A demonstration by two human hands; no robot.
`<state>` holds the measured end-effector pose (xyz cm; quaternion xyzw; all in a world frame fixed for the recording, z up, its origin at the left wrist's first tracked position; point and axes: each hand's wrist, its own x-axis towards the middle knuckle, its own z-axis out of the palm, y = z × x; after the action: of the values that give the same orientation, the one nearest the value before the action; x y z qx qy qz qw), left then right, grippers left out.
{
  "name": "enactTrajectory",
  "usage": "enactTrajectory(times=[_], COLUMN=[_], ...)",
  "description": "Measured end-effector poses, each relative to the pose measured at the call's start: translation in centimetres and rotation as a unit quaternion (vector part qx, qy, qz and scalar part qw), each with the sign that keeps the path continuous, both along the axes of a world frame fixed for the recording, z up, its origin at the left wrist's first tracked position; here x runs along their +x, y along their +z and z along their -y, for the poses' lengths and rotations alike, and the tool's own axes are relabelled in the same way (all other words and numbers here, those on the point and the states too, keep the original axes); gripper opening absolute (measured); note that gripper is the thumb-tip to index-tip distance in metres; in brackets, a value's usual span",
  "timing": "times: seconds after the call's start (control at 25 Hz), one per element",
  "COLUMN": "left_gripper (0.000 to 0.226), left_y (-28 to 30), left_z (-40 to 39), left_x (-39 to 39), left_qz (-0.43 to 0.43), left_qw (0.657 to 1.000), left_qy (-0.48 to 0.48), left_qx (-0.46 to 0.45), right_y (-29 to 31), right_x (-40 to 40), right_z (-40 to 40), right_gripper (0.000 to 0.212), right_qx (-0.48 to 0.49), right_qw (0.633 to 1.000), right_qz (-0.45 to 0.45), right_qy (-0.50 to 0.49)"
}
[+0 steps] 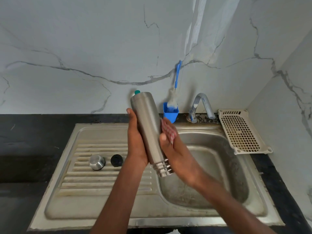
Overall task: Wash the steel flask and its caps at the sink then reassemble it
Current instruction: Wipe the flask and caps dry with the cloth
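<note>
The steel flask [148, 125] is held above the sink, tilted, its threaded mouth [163, 168] pointing down toward me and its base up. My left hand [136, 142] grips its left side. My right hand [175, 152] holds a red checked cloth [168, 130] against the flask's right side. On the ribbed drainboard [94, 181] to the left sit the steel cap [97, 162] and the black inner cap [116, 160], apart from each other.
The sink basin [211, 159] lies under my right hand, with the tap [201, 105] behind it. A blue holder [170, 113] with a bottle brush [173, 97] stands at the wall. A cream plastic rack [241, 130] sits at the right. A green-capped bottle [137, 92] peeks behind the flask.
</note>
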<state>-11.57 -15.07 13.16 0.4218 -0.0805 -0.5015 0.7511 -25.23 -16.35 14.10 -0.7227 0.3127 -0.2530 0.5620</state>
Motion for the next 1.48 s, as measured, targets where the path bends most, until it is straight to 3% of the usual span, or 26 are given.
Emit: enactTrajectory(times=[0.08, 0.16, 0.28, 0.36, 0.44, 0.64, 0.76, 0.84, 0.92, 1.0, 1.04, 1.08, 1.12, 1.16, 1.2, 1.24, 1.28, 1.32, 1.36, 1.44, 1.48], left_gripper=[0.096, 0.087, 0.055, 0.050, 0.059, 0.067, 0.079, 0.073, 0.060, 0.059, 0.059, 0.058, 0.058, 0.058, 0.060, 0.061, 0.060, 0.059, 0.057, 0.049, 0.044], left_y=[-1.4, -2.1, -1.8, -1.4, -0.3, 0.2, -0.3, -0.2, -0.1, -0.2, -0.3, -0.4, -0.3, -0.2, -0.1, 0.0, 0.2, 0.6, 0.9, 1.6, 1.9], left_z=[0.8, 0.7, -0.1, -0.4, -0.6, -0.3, 0.9, 1.6, 2.1, 2.2, 2.2, 2.1, 2.0, 1.9, 1.8, 1.7, 1.8, 1.8, 1.9, 2.1, 2.2], left_x=[1.1, 0.7, -1.4, -2.5, -3.0, -2.1, -0.1, 0.4, 0.1, -0.4, -0.6, -0.7, -0.8, -1.0, -1.2, -1.4, -1.4, -1.2, -1.1, -0.7, -0.8], left_qz=[0.024, 0.057, 0.098, 0.083, 0.069, 0.076, 0.096, 0.080, 0.034, 0.014, 0.023, 0.034, 0.036, 0.026, 0.015, 0.010, 0.013, 0.017, 0.025, 0.043, 0.050], left_qw=[0.998, 0.996, 0.995, 0.996, 0.995, 0.995, 0.995, 0.992, 0.989, 0.983, 0.981, 0.982, 0.984, 0.987, 0.990, 0.992, 0.993, 0.994, 0.993, 0.988, 0.985], left_qy=[0.048, 0.053, 0.006, -0.038, -0.067, -0.063, -0.001, 0.065, 0.112, 0.158, 0.170, 0.171, 0.161, 0.149, 0.135, 0.121, 0.110, 0.107, 0.113, 0.147, 0.167], left_qx=[0.021, 0.041, 0.014, 0.001, -0.004, -0.017, 0.035, 0.069, 0.091, 0.095, 0.086, 0.074, 0.062, 0.052, 0.044, 0.037, 0.029, 0.017, 0.005, -0.005, 0.000], right_y=[-1.3, -1.3, 0.5, 2.1, 3.4, 2.7, 1.0, -0.5, -2.1, -3.4, -3.6, -3.1, -2.6, -1.9, -1.7, -1.6, -1.4, -1.2, -1.0, -1.4, -1.8], right_x=[-1.5, -1.8, 0.2, 1.7, 2.5, 0.8, -1.1, -2.2, -2.6, -2.7, -2.4, -2.0, -1.6, -1.4, -1.6, -1.7, -1.6, -1.5, -1.3, -1.0, -1.0], right_z=[-2.5, -3.0, 0.5, 3.4, 5.4, 2.6, -0.3, -2.3, -3.7, -3.7, -3.1, -2.3, -1.3, -0.1, 0.8, 0.8, 0.6, 0.5, 0.1, -0.9, -1.4], right_gripper=[0.067, 0.069, 0.071, 0.068, 0.061, 0.056, 0.049, 0.054, 0.067, 0.070, 0.065, 0.057, 0.050, 0.054, 0.062, 0.067, 0.069, 0.070, 0.068, 0.056, 0.048], right_qx=[-0.059, -0.159, -0.252, -0.192, -0.060, 0.090, 0.110, -0.022, -0.263, -0.353, -0.321, -0.218, -0.064, 0.148, 0.355, 0.492, 0.534, 0.517, 0.436, 0.109, -0.068], right_qw=[0.998, 0.985, 0.962, 0.978, 0.994, 0.996, 0.993, 0.995, 0.942, 0.907, 0.922, 0.957, 0.982, 0.975, 0.926, 0.865, 0.839, 0.848, 0.889, 0.972, 0.974], right_qz=[0.000, -0.060, -0.099, -0.030, 0.038, -0.008, 0.003, -0.087, -0.207, -0.225, -0.204, -0.163, -0.129, -0.094, -0.047, 0.000, 0.025, 0.040, 0.038, -0.005, -0.044], right_qy=[0.026, 0.018, -0.038, -0.077, -0.081, -0.009, 0.043, 0.037, -0.015, -0.048, -0.065, -0.097, -0.126, -0.137, -0.120, -0.099, -0.099, -0.113, -0.137, -0.208, -0.213])
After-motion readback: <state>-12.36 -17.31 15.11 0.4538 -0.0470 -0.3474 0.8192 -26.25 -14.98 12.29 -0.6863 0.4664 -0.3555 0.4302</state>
